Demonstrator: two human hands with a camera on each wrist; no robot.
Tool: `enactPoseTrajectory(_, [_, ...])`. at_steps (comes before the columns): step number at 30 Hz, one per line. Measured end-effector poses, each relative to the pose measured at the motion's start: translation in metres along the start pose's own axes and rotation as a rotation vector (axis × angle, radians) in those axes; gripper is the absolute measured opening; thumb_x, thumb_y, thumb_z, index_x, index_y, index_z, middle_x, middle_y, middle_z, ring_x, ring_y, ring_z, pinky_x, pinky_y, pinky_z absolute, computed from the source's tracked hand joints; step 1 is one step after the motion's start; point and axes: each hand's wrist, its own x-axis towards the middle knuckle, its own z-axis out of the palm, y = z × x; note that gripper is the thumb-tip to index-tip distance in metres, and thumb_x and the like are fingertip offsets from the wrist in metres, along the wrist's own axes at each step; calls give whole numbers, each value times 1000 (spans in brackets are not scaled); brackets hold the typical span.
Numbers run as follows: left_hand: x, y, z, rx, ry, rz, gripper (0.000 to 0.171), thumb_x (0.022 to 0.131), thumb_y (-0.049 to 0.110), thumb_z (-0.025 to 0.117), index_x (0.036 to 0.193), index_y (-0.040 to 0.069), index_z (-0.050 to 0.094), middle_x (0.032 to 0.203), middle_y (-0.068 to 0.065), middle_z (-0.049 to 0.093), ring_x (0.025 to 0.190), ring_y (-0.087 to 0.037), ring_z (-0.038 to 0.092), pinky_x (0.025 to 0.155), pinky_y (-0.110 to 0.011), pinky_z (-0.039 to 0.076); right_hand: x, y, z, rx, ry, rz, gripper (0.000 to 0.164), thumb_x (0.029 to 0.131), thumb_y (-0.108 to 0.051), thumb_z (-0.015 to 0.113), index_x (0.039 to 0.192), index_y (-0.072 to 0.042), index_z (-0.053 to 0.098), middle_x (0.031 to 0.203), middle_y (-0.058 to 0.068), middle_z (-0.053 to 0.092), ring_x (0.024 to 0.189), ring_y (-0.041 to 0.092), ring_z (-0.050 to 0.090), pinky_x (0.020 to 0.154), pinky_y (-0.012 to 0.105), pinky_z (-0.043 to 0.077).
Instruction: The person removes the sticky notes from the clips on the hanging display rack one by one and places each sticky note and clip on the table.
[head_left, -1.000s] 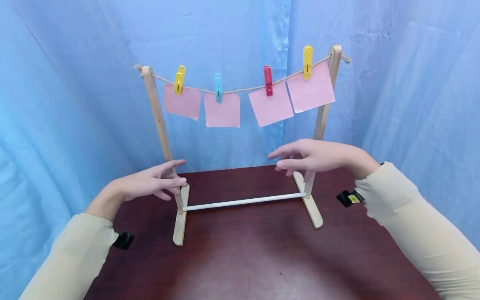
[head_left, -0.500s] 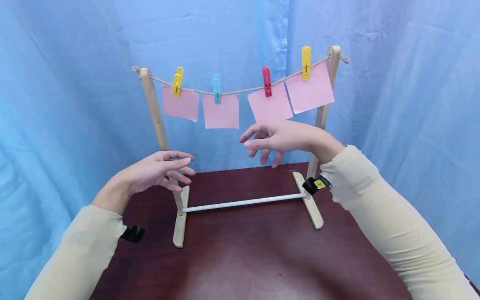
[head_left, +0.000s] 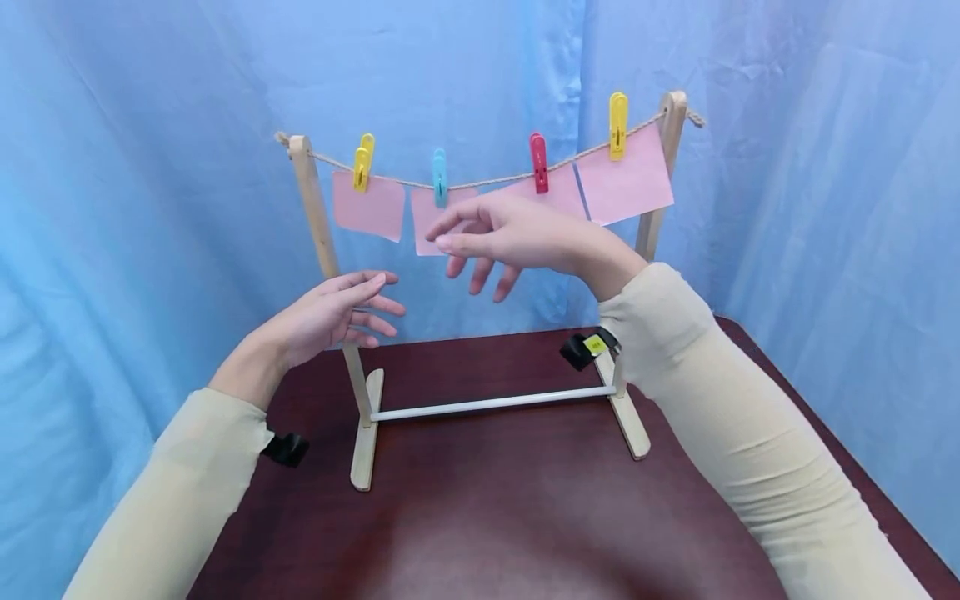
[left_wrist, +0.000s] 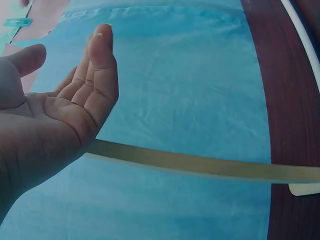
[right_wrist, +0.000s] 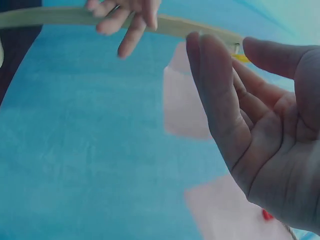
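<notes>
On the rope (head_left: pixel 495 181), 4 papers (head_left: pixel 369 206) hang from 4 clips (head_left: pixel 440 177). Right hand (head_left: pixel 517 237) is up in front of the middle 2, left hand (head_left: pixel 326 317) lower by a post (head_left: pixel 313 208), both empty, fingers loosely spread. I'd pinch a clip's top while the other hand steadies its paper.

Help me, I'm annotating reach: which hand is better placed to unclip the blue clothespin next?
Probably the right hand: in the head view it appears closer to the blue clothespin, overlapping its pink card. The left hand sits lower, overlapping the left post. Both look empty.
</notes>
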Motion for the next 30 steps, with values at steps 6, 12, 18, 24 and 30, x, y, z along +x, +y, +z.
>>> enactPoseTrajectory(6, [11,5,5,-40,-3,32,61,106,50,45,156,16,32,140,-20,52,106,-27,67,92,-39,53,11,-17,7,168,63,-104,42,104,-33,60,139,-11,55,112,19,68,94,38,70,74,52,60])
enactPoseTrajectory(12, [21,2,9,-116,10,69,59,106,51,44,154,18,35,134,-16,55,102,-26,68,88,-39,53,21,-23,9,198,113,-74,44,104,-34,60,142,-13,52,111,18,68,91,38,71,74,50,60])
enactPoseTrajectory(18, [25,1,11,-230,1,119,57,107,50,43,154,19,34,123,-12,60,93,-23,69,80,-35,55,29,-23,8,219,118,-43,50,104,-35,59,149,-18,44,114,18,67,94,40,70,75,49,60])
enactPoseTrajectory(24, [24,4,10,-269,17,160,51,107,49,45,149,23,37,115,-8,63,88,-22,69,77,-33,55,36,-27,6,209,112,-27,52,105,-35,57,151,-20,39,115,17,67,92,37,71,76,47,60])
enactPoseTrajectory(30, [21,6,7,-278,22,198,51,107,48,45,147,18,36,109,-6,64,86,-22,69,78,-34,54,41,-36,6,208,103,-8,52,105,-35,57,152,-21,39,114,19,66,89,38,69,77,46,60])
